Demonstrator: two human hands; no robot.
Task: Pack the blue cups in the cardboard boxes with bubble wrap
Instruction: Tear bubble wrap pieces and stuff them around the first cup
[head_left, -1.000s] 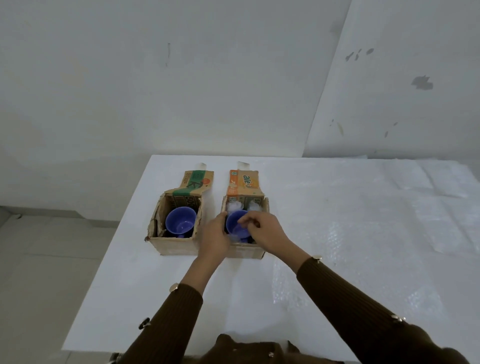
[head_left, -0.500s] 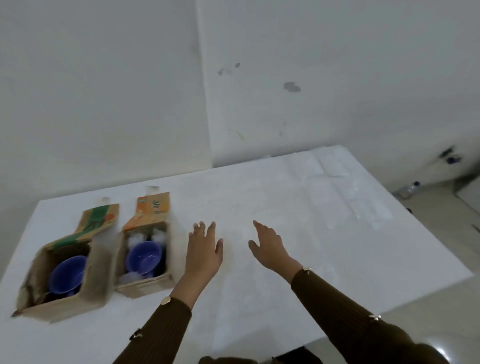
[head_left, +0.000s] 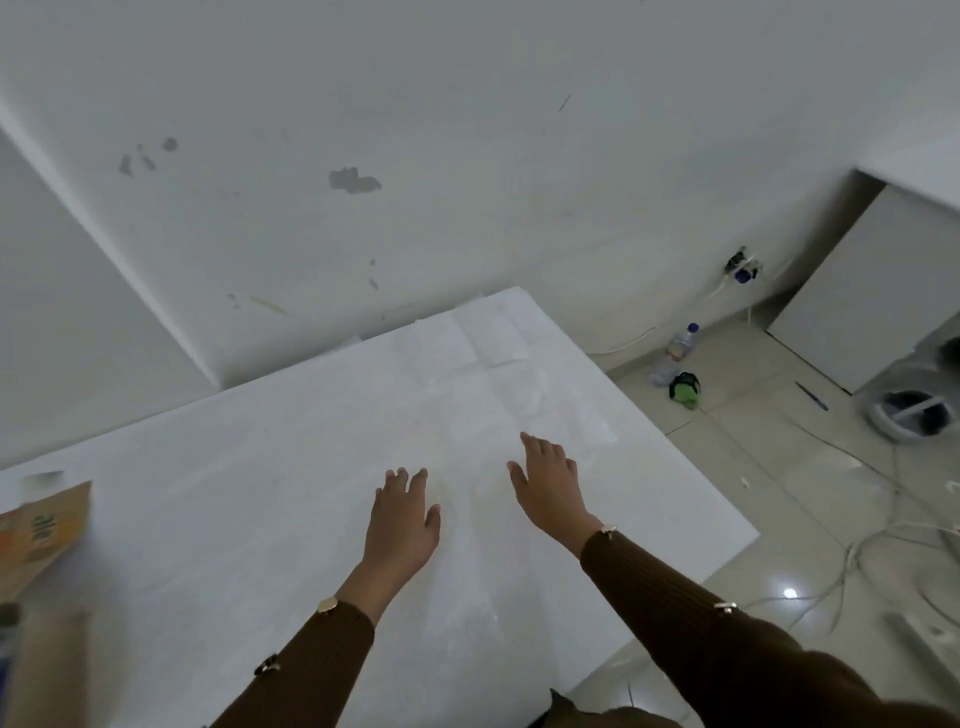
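While I watch through the head camera, the person's left hand (head_left: 402, 525) and right hand (head_left: 548, 493) lie side by side over the white table (head_left: 234, 493), fingers straight and spread, gripping nothing; whether they touch the surface I cannot tell. The clear, crinkled bubble wrap sheet (head_left: 498, 364) lies at twelve o'clock from the fingertips, near the table's far edge. The brown cardboard box with an orange printed flap (head_left: 44, 525) sits at nine o'clock, well apart from the left hand, cut by the frame and blurred, so I cannot see inside it.
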